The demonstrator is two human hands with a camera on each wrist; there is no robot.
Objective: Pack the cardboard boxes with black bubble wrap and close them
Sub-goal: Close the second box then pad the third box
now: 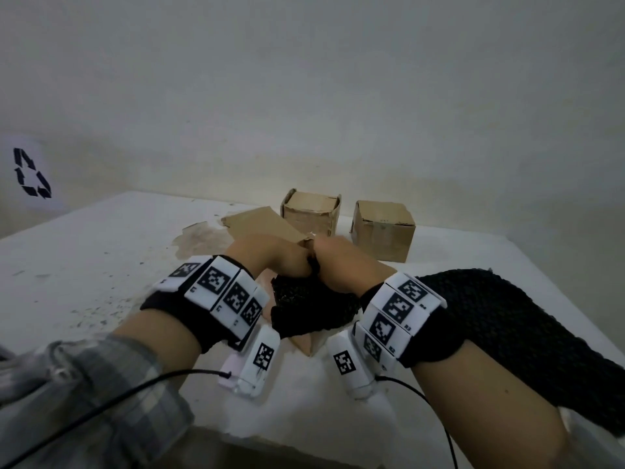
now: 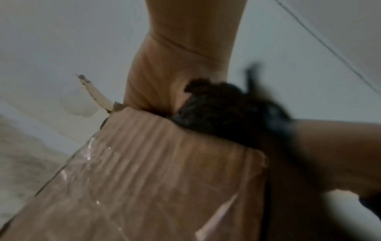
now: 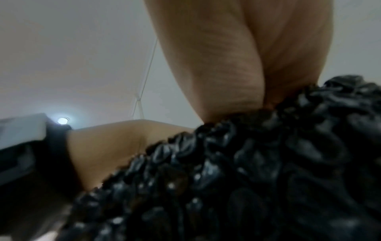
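Bubble wrap (image 1: 313,301) gripped by left hand (image 1: 270,257), right hand (image 1: 341,262); box beneath mostly hidden.

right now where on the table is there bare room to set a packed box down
Bare table lies left of the left hand, out to the left edge, though stained. Crowded: two boxes and a flap at the back, the box being packed in the middle, bubble wrap along the right.

Both forearms reach forward and converge, each wrist wrapped in a black band carrying white marker tiles. The left hand (image 1: 270,255) and right hand (image 1: 341,265) meet knuckle to knuckle, fingers bent downward and hidden from the head view
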